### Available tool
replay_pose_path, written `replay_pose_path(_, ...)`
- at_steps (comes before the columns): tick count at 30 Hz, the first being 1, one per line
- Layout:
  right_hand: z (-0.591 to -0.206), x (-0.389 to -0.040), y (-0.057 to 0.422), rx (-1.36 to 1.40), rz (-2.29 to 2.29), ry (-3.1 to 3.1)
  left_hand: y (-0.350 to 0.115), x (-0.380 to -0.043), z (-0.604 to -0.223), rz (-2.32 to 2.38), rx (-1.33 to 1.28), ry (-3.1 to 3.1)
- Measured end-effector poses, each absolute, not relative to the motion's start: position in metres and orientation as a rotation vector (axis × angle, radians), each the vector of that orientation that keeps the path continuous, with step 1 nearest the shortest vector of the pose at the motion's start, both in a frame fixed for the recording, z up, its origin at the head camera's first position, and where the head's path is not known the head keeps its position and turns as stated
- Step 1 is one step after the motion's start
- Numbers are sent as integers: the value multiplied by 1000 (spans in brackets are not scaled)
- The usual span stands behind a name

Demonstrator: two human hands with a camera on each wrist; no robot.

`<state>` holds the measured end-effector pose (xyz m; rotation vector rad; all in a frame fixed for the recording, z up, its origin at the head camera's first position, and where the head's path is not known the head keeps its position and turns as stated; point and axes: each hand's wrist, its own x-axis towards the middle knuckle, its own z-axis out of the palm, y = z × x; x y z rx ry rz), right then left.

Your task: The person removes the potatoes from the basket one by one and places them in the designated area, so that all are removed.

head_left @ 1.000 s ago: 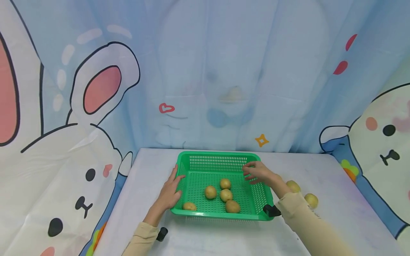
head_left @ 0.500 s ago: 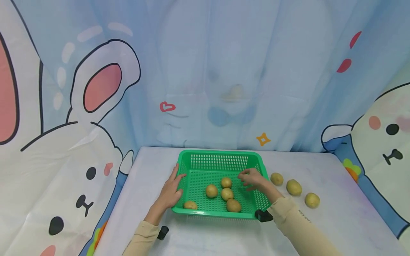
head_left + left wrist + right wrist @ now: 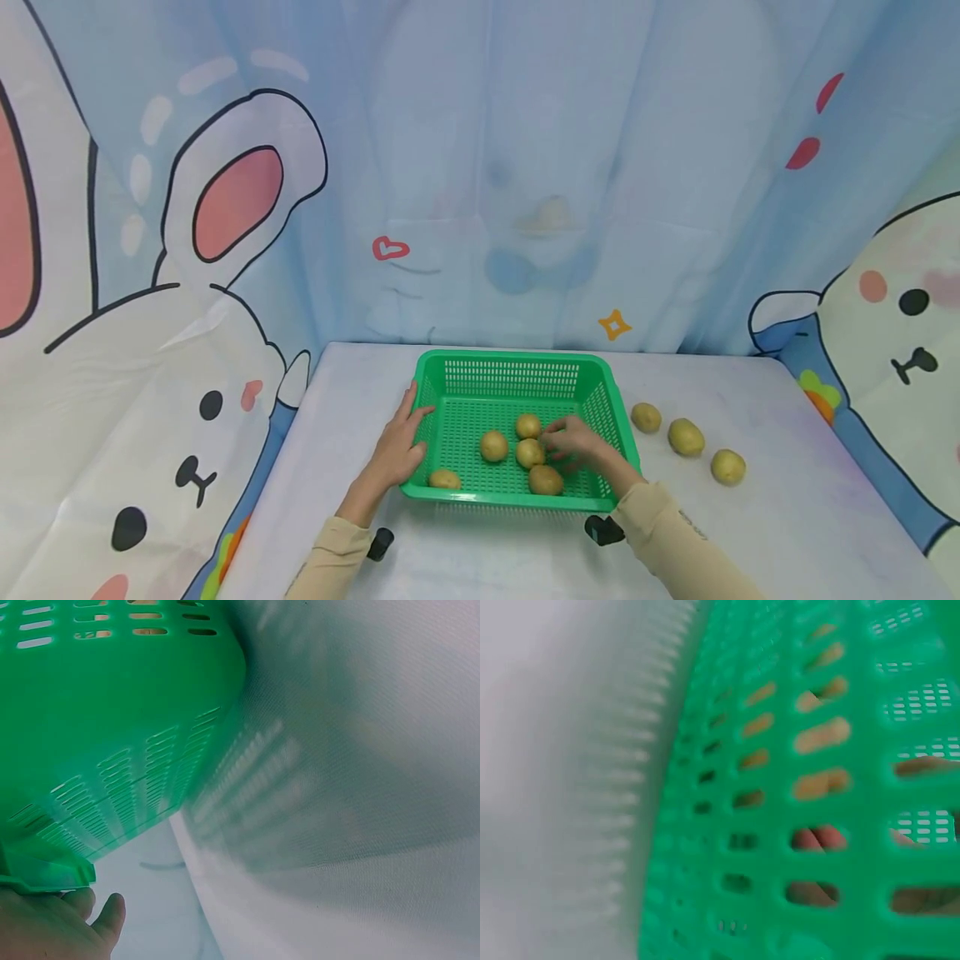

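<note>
A green plastic basket on the table holds several potatoes. My left hand rests on its left rim, fingers spread. In the left wrist view, part of that hand shows below the basket's edge. Inside the basket, my right hand reaches down with bent fingers just right of two potatoes near the middle. The larger potato lies in front of this hand. Its fingertips are partly hidden. In the right wrist view, fingers and potato surface show only through the basket's slots.
Three more potatoes lie in a slanting row on the white tabletop, right of the basket. Behind the table hangs a blue curtain with cartoon animals. Black wrist devices sit below both hands.
My right hand has moved left and down, from above the basket's right side to beside the potatoes. My left hand stays at the left rim. The potatoes appear unmoved.
</note>
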<state>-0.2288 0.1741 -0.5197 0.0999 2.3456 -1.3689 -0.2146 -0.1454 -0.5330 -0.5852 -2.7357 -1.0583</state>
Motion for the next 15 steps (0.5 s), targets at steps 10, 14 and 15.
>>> replay_pose_path(10, -527, -224, 167, 115, -1315, 2366, -145, -214, -531, -1074, -593, -2734)
replay_pose_path(14, -527, -223, 164, 106, -1292, 2372, -146, -214, -532, -1058, -580, -2735)
replay_pose_path(15, -526, -222, 163, 110, -1292, 2375, -146, -215, -533, -1056, -580, -2733)
